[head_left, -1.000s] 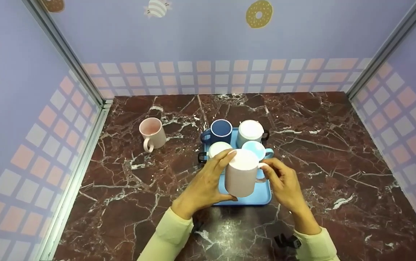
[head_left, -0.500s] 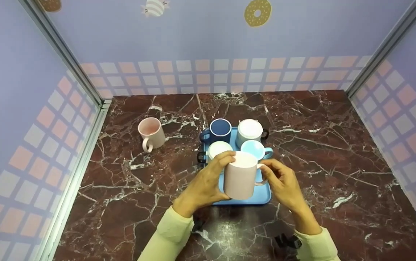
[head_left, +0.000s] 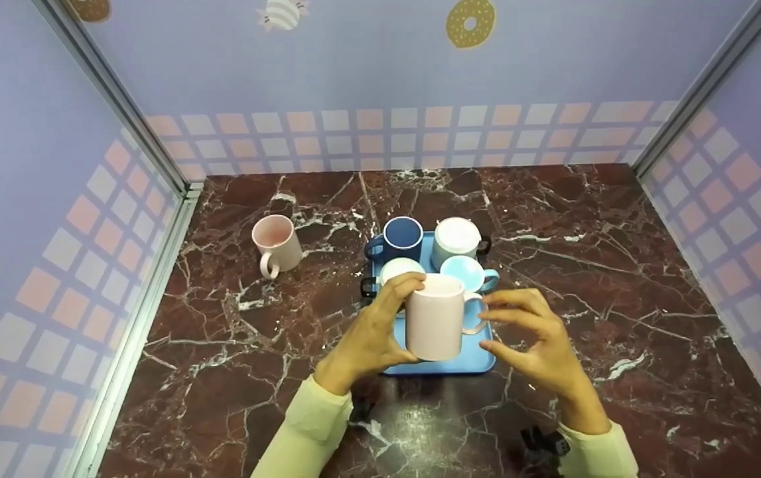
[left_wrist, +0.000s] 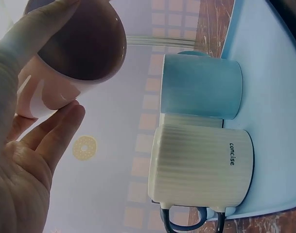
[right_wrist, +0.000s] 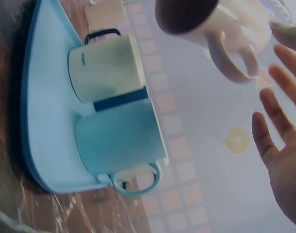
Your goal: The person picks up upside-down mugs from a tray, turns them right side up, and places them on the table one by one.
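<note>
My left hand (head_left: 370, 335) grips a pale pink mug (head_left: 434, 328) above the front of a blue tray (head_left: 470, 364), fingers at its upper edge and thumb low on its side. The mug's handle points right. In the left wrist view, the round lower end of this mug is in shade. Beside the handle, my right hand (head_left: 543, 338) has its fingers spread and holds nothing; the right wrist view shows a gap between fingers and handle. Behind the held mug on the tray stand a light blue mug (left_wrist: 201, 87) and a ribbed cream mug (left_wrist: 201, 165) marked "concise".
A navy mug (head_left: 401, 240) and a white mug (head_left: 456, 242) with a black handle stand at the tray's back. Another pink mug (head_left: 285, 253) stands left on the dark marbled table (head_left: 221, 398). Patterned walls (head_left: 380, 73) enclose the back and both sides.
My right hand has let go of the pink mug's handle, spread its fingers and drawn slightly right. The left hand keeps hold of the mug, which has shifted slightly left.
</note>
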Demonstrator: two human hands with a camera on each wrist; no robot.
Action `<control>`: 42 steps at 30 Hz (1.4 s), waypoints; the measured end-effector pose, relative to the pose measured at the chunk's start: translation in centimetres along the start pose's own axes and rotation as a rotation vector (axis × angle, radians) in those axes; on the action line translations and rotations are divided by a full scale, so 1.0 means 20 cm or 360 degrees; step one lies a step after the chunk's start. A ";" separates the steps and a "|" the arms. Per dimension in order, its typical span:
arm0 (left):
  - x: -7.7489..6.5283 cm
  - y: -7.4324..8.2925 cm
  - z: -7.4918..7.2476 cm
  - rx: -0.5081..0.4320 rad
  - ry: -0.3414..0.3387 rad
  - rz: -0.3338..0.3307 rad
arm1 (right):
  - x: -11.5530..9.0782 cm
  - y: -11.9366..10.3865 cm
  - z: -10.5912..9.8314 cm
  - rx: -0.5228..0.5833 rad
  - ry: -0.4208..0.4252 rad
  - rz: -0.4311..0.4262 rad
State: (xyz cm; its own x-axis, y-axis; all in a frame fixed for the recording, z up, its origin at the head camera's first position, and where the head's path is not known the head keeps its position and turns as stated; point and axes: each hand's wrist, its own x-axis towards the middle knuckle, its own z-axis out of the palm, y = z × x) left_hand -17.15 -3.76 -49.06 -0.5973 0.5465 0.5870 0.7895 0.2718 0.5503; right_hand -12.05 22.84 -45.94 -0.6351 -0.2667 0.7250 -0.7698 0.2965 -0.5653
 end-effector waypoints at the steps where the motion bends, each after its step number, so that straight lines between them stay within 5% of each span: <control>1: 0.00 0.00 0.00 -0.0011 0.0001 -0.0013 | -0.01 0.02 0.00 -0.0049 -0.0025 -0.0046; 9: 0.00 0.01 0.01 -0.0095 -0.0002 -0.0117 | -0.06 0.12 0.02 -0.0484 -0.0160 -0.0197; 17: 0.00 0.03 0.01 -0.0244 -0.0047 -0.0330 | -0.07 0.13 0.05 -0.0632 -0.0189 -0.0254; 29: 0.00 0.05 0.01 -0.0626 -0.0044 -0.0751 | -0.08 0.13 0.05 -0.0606 -0.0199 -0.0277; 42: 0.00 0.05 0.04 -0.0980 -0.0020 -0.0875 | -0.07 0.12 0.09 -0.0484 -0.0149 -0.0302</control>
State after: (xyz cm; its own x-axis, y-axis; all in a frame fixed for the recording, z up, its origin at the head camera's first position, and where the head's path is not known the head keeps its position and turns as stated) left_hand -16.24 -2.79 -48.88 -0.8714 0.4718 0.1344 0.1642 0.0223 0.9862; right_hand -13.17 22.34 -49.05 -0.4968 -0.4217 0.7586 -0.8292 0.4888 -0.2713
